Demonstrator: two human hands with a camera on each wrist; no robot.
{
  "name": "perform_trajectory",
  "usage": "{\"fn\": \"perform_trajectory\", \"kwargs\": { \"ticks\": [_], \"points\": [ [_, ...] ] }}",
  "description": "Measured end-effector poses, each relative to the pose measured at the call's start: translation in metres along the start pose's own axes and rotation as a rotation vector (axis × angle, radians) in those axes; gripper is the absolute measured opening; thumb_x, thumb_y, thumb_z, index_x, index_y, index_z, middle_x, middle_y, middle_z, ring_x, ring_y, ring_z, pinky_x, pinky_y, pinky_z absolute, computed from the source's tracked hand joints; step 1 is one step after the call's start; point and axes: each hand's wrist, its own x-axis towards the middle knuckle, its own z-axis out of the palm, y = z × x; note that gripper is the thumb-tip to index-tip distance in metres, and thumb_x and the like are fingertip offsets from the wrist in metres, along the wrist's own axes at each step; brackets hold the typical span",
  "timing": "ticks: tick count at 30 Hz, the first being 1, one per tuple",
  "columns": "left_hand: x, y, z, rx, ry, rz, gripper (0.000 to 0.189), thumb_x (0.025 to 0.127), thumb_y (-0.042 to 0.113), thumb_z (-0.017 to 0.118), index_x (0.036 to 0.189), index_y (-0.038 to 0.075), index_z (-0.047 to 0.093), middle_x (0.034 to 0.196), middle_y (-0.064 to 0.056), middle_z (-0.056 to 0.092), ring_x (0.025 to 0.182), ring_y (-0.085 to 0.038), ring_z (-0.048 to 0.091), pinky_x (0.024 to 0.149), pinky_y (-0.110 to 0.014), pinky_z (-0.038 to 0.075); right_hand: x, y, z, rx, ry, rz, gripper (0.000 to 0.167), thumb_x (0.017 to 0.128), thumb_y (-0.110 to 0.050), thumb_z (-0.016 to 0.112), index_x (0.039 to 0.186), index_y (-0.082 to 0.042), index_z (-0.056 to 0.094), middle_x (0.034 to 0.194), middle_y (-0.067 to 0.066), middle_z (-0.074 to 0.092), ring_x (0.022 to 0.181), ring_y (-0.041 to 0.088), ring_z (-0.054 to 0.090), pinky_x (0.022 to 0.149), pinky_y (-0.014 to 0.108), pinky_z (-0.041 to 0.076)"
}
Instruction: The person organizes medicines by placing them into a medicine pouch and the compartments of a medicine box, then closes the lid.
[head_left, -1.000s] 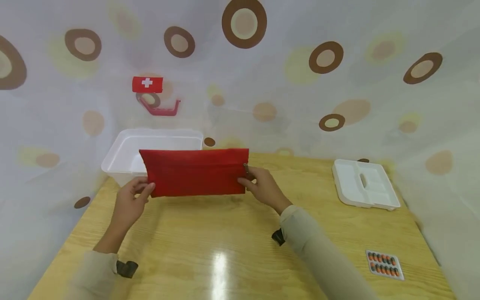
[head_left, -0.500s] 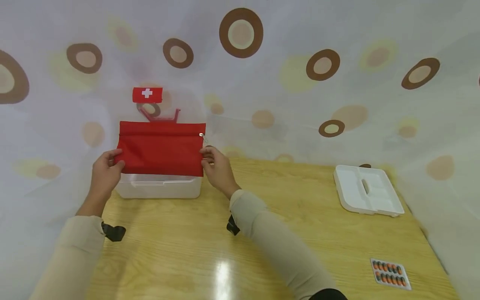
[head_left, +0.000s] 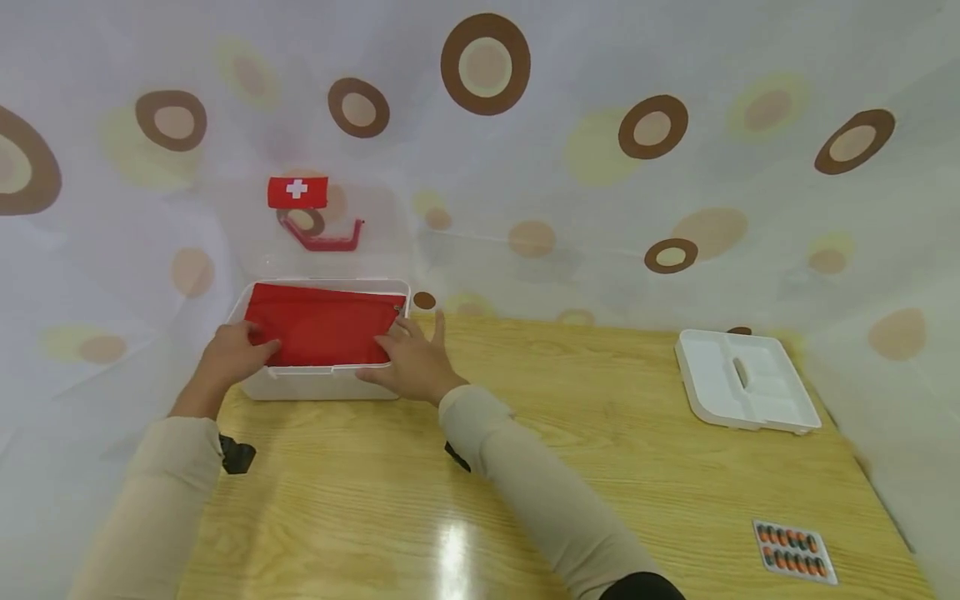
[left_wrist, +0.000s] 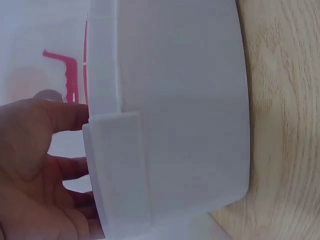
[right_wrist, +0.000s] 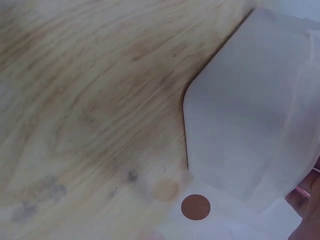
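Note:
A red zippered pouch (head_left: pixel 322 329) lies in the white plastic box (head_left: pixel 322 385) at the back left of the table, filling most of its opening. My left hand (head_left: pixel 231 357) reaches over the left front of the box, its thumb and fingers on the pouch's left part. In the left wrist view, those fingertips pass behind the box rim (left_wrist: pixel 105 65) and are hidden. My right hand (head_left: pixel 415 360) lies at the box's right front corner, fingers spread over the pouch's right end near the zipper pull. In the right wrist view only a bit of the hand shows beside the box.
Behind the box stands its raised clear lid with a red handle (head_left: pixel 322 243) and a white-cross label (head_left: pixel 297 192). A white divided tray (head_left: pixel 720 379) sits at the right back. A capsule blister pack (head_left: pixel 795 552) lies at front right. Patterned cloth (head_left: pixel 540 183) surrounds the table.
Both hands carried the pouch left over the box, where it was held up by its ends. They then lowered it into the box, and the right hand's fingers spread.

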Motion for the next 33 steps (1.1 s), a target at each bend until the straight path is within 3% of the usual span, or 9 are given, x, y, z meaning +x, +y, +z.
{"fn": "perform_trajectory", "kwargs": {
  "ticks": [4, 8, 12, 15, 18, 21, 27, 29, 33],
  "points": [
    [0.006, 0.002, 0.005, 0.135, -0.031, -0.016, 0.056, 0.096, 0.032, 0.05, 0.117, -0.02, 0.055, 0.115, -0.039, 0.06, 0.106, -0.054, 0.056, 0.09, -0.06, 0.05, 0.003, -0.002, 0.003, -0.197, 0.029, -0.014, 0.065, 0.097, -0.071, 0.031, 0.141, -0.03, 0.056, 0.148, -0.007, 0.055, 0.15, 0.017, 0.031, 0.122, 0.067, -0.003],
    [0.011, 0.006, 0.007, 0.197, -0.099, -0.046, 0.059, 0.096, 0.036, 0.048, 0.115, -0.019, 0.057, 0.111, -0.036, 0.062, 0.104, -0.051, 0.057, 0.092, -0.058, 0.049, 0.006, -0.002, 0.007, -0.31, 0.024, -0.008, 0.066, 0.097, -0.073, 0.026, 0.132, -0.032, 0.063, 0.141, -0.009, 0.06, 0.149, 0.018, 0.033, 0.123, 0.066, -0.003],
    [0.01, 0.012, 0.009, 0.195, -0.147, -0.067, 0.059, 0.096, 0.039, 0.049, 0.117, -0.015, 0.056, 0.11, -0.031, 0.062, 0.101, -0.046, 0.057, 0.09, -0.057, 0.049, 0.003, -0.001, 0.007, -0.294, 0.029, -0.025, 0.064, 0.098, -0.071, 0.026, 0.125, -0.031, 0.068, 0.142, -0.009, 0.059, 0.148, 0.017, 0.034, 0.123, 0.066, -0.002],
    [0.007, 0.022, 0.011, 0.175, -0.172, -0.041, 0.055, 0.097, 0.041, 0.05, 0.115, -0.01, 0.059, 0.11, -0.028, 0.064, 0.098, -0.043, 0.059, 0.084, -0.055, 0.05, -0.006, 0.002, 0.001, -0.235, 0.065, -0.057, 0.061, 0.1, -0.068, 0.028, 0.128, -0.03, 0.067, 0.147, -0.007, 0.055, 0.148, 0.017, 0.034, 0.122, 0.068, -0.001],
    [0.005, 0.035, 0.013, 0.174, -0.238, 0.009, 0.063, 0.101, 0.047, 0.044, 0.128, -0.009, 0.056, 0.127, -0.031, 0.06, 0.111, -0.047, 0.058, 0.091, -0.058, 0.05, -0.022, 0.007, -0.007, -0.177, 0.12, -0.083, 0.058, 0.1, -0.065, 0.032, 0.131, -0.029, 0.065, 0.151, -0.007, 0.052, 0.147, 0.017, 0.036, 0.121, 0.069, 0.002],
    [0.005, 0.052, 0.016, 0.189, -0.343, 0.042, 0.079, 0.103, 0.055, 0.032, 0.142, -0.012, 0.043, 0.144, -0.035, 0.047, 0.128, -0.053, 0.048, 0.105, -0.063, 0.042, -0.048, 0.02, -0.017, -0.111, 0.18, -0.09, 0.055, 0.1, -0.064, 0.037, 0.132, -0.028, 0.065, 0.151, -0.005, 0.052, 0.146, 0.016, 0.038, 0.122, 0.068, 0.001],
    [0.007, 0.06, 0.018, 0.185, -0.543, 0.003, 0.096, 0.101, 0.066, 0.015, 0.149, -0.017, 0.024, 0.153, -0.041, 0.027, 0.141, -0.058, 0.029, 0.115, -0.067, 0.028, -0.102, 0.045, -0.034, -0.012, 0.251, -0.098, 0.05, 0.1, -0.058, 0.045, 0.127, -0.023, 0.067, 0.148, -0.002, 0.056, 0.142, 0.019, 0.045, 0.121, 0.069, 0.004],
    [0.007, 0.061, 0.019, 0.188, -0.564, -0.004, 0.098, 0.1, 0.068, 0.014, 0.15, -0.016, 0.023, 0.153, -0.04, 0.026, 0.14, -0.058, 0.029, 0.115, -0.068, 0.029, -0.118, 0.051, -0.038, 0.004, 0.264, -0.099, 0.048, 0.1, -0.056, 0.046, 0.125, -0.022, 0.068, 0.145, -0.001, 0.058, 0.14, 0.019, 0.047, 0.121, 0.069, 0.005],
    [0.002, 0.072, 0.022, 0.21, -0.515, 0.024, 0.101, 0.098, 0.071, 0.015, 0.148, -0.015, 0.029, 0.15, -0.039, 0.035, 0.136, -0.057, 0.036, 0.111, -0.068, 0.034, -0.148, 0.067, -0.043, 0.026, 0.258, -0.085, 0.047, 0.1, -0.054, 0.049, 0.124, -0.02, 0.069, 0.145, 0.001, 0.058, 0.139, 0.022, 0.049, 0.121, 0.07, 0.005]
  ]
}}
